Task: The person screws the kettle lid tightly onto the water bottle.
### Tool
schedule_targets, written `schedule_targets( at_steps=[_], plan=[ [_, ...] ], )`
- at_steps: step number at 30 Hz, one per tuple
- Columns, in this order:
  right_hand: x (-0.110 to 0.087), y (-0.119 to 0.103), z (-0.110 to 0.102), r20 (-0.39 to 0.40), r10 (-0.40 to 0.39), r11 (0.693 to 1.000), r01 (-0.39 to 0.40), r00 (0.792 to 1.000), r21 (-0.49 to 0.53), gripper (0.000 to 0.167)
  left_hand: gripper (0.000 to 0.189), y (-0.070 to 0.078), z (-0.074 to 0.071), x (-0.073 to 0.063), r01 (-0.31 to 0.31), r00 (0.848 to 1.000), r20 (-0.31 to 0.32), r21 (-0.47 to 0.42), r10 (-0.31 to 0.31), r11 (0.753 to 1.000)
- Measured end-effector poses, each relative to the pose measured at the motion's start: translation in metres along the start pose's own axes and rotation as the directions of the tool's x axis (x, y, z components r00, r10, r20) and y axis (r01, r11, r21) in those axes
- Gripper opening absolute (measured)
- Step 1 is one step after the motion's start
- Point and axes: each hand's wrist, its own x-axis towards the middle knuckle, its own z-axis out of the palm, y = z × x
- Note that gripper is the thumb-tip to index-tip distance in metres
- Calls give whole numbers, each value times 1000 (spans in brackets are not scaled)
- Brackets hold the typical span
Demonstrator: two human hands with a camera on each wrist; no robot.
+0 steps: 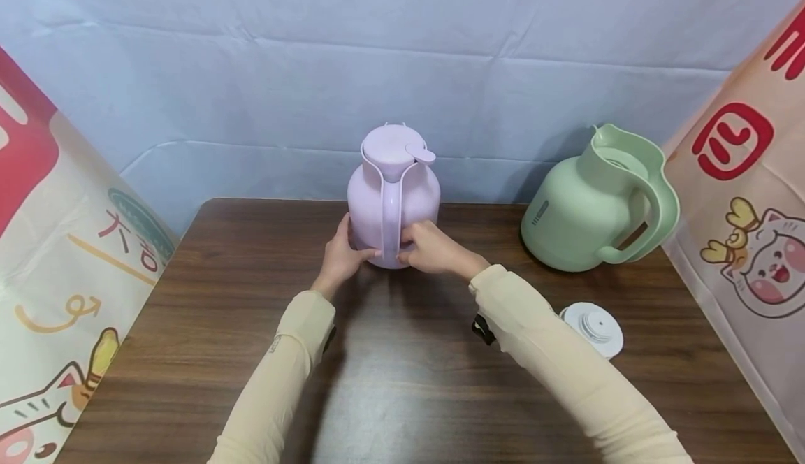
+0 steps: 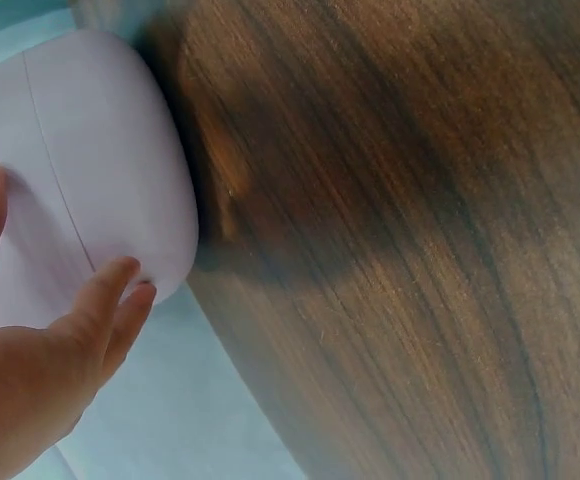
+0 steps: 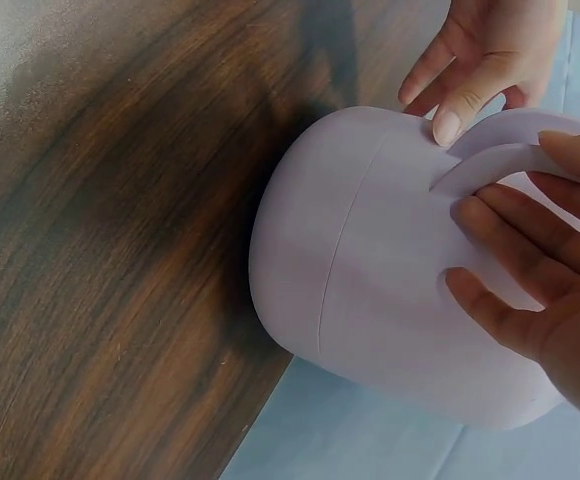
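A lilac thermos jug (image 1: 420,202) stands at the table's far edge, its lid on and its handle (image 1: 391,219) facing me. My left hand (image 1: 342,256) touches the jug's left side with extended fingers (image 2: 102,300), the thumb reaching across toward the handle's base. On the other side, my right hand (image 1: 434,247) pinches the lower handle between thumb and fingers, as the right wrist view shows. Some of its fingertips (image 3: 457,280) rest against the jug's body. The jug's spout side is hidden from me.
A green thermos jug (image 1: 566,205) without its lid stands at the back right. Nearer, a round white stopper (image 1: 594,328) lies beside my right sleeve (image 1: 560,359). Pale cloth (image 1: 302,87) hangs behind the wooden table (image 1: 207,296), with printed cartoon sheets on both sides.
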Motion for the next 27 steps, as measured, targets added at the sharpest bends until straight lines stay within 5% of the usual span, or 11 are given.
schedule_targets(
  at_steps=[27],
  plan=[
    [9, 1, -2, -18, 69, 997, -69, 997, -25, 4, 93, 4, -9, 15, 21, 997, 74, 82, -27, 996]
  ],
)
